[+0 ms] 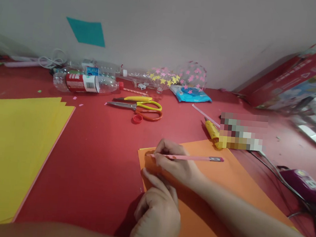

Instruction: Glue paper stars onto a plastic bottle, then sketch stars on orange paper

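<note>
Counted on and above the red desk [97, 150]: two hands, one left hand [159, 216] and one right hand [178, 164]. One pencil [187, 157]. One pair of scissors [135, 106]. One yellow-handled cutter [138, 98]. One loose red cap [137, 119]. One stack of yellow paper [14, 150], sheets not countable. One orange sheet [209, 226] uppermost. At least two clear bottles [82, 83]. One blue packet [193, 96]. One teal square [86, 32] on the wall [160, 26]. Paper scraps [81, 105]: at least four, comprising one green and three pink.

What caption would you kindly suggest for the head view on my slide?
A right hand holds a pink pencil over orange paper, left hand at the paper's edge, on a red tabletop.
</note>
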The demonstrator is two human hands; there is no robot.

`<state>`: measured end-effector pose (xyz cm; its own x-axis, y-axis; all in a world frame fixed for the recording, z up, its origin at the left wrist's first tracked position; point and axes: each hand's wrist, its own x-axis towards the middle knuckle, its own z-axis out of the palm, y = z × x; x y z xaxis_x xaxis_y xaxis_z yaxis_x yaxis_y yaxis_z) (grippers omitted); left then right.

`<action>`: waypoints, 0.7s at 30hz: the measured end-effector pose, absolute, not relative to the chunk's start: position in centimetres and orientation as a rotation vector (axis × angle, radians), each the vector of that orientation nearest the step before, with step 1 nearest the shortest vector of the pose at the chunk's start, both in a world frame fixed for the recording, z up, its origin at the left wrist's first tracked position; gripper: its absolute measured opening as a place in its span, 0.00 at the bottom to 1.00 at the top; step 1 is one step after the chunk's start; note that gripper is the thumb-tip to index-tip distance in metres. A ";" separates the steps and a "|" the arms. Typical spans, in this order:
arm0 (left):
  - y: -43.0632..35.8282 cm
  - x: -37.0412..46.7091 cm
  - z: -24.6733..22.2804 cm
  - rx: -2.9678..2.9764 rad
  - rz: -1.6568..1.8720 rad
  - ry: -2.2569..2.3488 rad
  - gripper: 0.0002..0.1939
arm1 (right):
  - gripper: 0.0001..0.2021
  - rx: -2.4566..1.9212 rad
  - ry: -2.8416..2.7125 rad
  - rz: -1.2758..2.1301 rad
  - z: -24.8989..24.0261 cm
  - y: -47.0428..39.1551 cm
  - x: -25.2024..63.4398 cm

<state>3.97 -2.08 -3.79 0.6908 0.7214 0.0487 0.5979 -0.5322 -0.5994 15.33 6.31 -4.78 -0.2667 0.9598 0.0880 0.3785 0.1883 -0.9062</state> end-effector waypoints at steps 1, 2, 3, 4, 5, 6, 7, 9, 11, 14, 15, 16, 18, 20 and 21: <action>-2.1 4.0 -3.8 -2.305 0.281 -1.002 0.21 | 0.03 -1.262 -1.759 1.052 -4.8 6.3 15.3; -2.1 4.0 -3.8 -2.304 0.289 -0.998 0.20 | 0.03 -1.261 -1.754 1.053 -4.7 6.3 15.3; -2.1 4.0 -3.8 -2.303 0.296 -0.997 0.20 | 0.03 -1.264 -1.748 1.057 -4.7 6.3 15.3; -2.1 4.0 -3.8 -2.301 0.300 -1.000 0.20 | 0.03 -1.272 -1.740 1.064 -4.7 6.3 15.3; -2.1 4.0 -3.8 -2.300 0.302 -1.004 0.20 | 0.03 -1.281 -1.734 1.073 -4.7 6.3 15.2; -2.1 4.0 -3.8 -2.298 0.301 -1.008 0.20 | 0.03 -1.289 -1.728 1.079 -4.7 6.3 15.2; -2.1 4.0 -3.8 -2.296 0.299 -1.010 0.20 | 0.03 -1.295 -1.724 1.083 -4.6 6.3 15.3; -2.1 4.0 -3.7 -2.293 0.292 -0.998 0.20 | 0.03 -1.303 -1.724 1.079 -4.7 6.4 15.3; -2.1 3.9 -3.7 -2.293 0.284 -0.981 0.20 | 0.03 -1.294 -1.732 1.068 -4.7 6.4 15.3; -2.0 3.9 -3.7 -2.299 0.273 -0.981 0.21 | 0.02 -1.276 -1.741 1.055 -4.7 6.5 15.3; -2.0 3.9 -3.7 -2.301 0.272 -0.986 0.21 | 0.03 -1.273 -1.745 1.052 -4.7 6.5 15.3; -2.0 3.9 -3.6 -2.301 0.273 -0.989 0.21 | 0.03 -1.272 -1.749 1.047 -4.8 6.5 15.3; -2.0 3.8 -3.5 -2.306 0.268 -0.988 0.20 | 0.03 -1.270 -1.759 1.030 -4.9 6.6 15.4; -2.0 3.8 -3.5 -2.328 0.238 -0.997 0.20 | 0.04 -1.259 -1.772 1.015 -5.0 6.6 15.5; -2.0 3.8 -3.4 -2.342 0.221 -1.005 0.20 | 0.04 -1.252 -1.780 1.008 -5.1 6.6 15.6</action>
<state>3.80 -2.01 -3.43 0.7034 0.7072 0.0715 0.6123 -0.5517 -0.5663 15.57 6.58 -5.09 -0.2631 0.9572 0.1210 0.3883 0.2199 -0.8949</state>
